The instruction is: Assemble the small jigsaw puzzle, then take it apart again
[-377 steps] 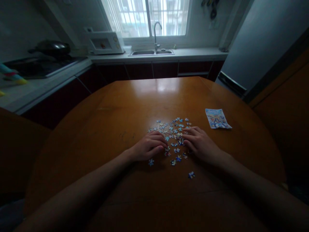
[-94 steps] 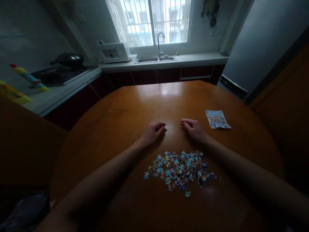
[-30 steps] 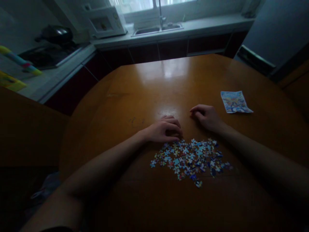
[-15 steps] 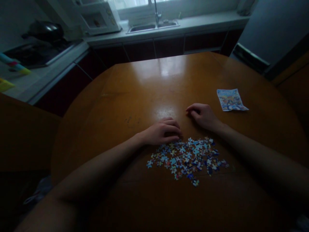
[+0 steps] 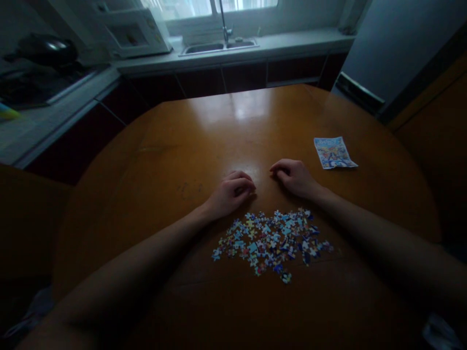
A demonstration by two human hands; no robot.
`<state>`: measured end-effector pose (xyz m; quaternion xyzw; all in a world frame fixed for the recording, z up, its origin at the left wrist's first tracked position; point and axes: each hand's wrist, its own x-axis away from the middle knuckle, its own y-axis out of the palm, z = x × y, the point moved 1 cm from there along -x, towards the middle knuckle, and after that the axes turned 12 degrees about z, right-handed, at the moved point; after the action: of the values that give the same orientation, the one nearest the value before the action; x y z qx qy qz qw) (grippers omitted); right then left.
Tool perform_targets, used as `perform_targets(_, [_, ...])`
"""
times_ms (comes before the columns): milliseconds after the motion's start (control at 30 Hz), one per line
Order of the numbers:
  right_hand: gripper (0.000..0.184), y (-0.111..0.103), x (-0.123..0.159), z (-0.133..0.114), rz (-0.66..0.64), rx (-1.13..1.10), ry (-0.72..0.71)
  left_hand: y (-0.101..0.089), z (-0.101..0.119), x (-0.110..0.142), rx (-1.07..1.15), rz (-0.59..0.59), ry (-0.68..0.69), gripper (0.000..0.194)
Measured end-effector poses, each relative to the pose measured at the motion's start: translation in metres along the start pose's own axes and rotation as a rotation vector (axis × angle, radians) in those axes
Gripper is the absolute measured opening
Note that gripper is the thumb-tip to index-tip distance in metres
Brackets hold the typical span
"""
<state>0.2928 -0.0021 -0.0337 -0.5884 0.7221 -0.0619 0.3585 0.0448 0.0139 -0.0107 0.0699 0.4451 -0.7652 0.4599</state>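
A loose heap of small jigsaw puzzle pieces (image 5: 272,240), mostly blue, white and yellow, lies on the brown wooden table (image 5: 164,170) in front of me. My left hand (image 5: 230,193) rests on the tabletop just beyond the heap's upper left side, fingers curled inward and no piece showing in them. To its right, my right hand (image 5: 295,177) lies on its side past the heap, its fingers bent in and thumb near the index finger. Nothing is visible in its grip. The two hands are apart, and neither touches the pieces.
A crumpled printed sheet or packet (image 5: 333,153) with a colourful picture lies right of my right hand. Beyond the table run a counter with a double sink (image 5: 219,47), a microwave (image 5: 134,36) and a stove with a black pan (image 5: 47,48). A fridge (image 5: 397,53) stands at the right.
My left hand has drawn away from the edge of the puzzle pieces, up and left, and its fingers have curled in. My right hand stays in place. The view has shifted slightly.
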Motion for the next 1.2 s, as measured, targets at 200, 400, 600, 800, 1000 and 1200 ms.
perform_targets(200, [0.021, -0.0007, -0.0006, -0.0025, -0.005, 0.008, -0.02, 0.0009, 0.0007, 0.0004, -0.131, -0.004, -0.047, 0.009])
perform_targets(400, [0.02, -0.0007, -0.0021, -0.0025, -0.013, 0.027, -0.055, 0.0007, 0.0003, 0.0009, -0.155, -0.128, 0.023, 0.014])
perform_targets(600, [0.02, -0.0014, -0.0021, -0.004, -0.027, 0.033, -0.056, 0.0014, -0.0022, 0.0003, -0.127, -0.073, -0.022, 0.01])
perform_targets(800, [0.02, -0.0014, -0.0029, -0.0046, -0.035, 0.03, -0.061, 0.0009, -0.0023, 0.0009, -0.111, -0.057, -0.024, 0.015])
perform_targets(1000, [0.02, -0.0005, -0.0034, -0.0053, -0.032, 0.048, -0.05, 0.0004, -0.0036, 0.0012, -0.105, -0.043, -0.014, 0.02])
perform_targets(1200, [0.02, -0.0003, -0.0036, -0.0062, -0.048, 0.061, -0.045, 0.0001, -0.0023, -0.0003, -0.092, -0.05, -0.019, 0.02])
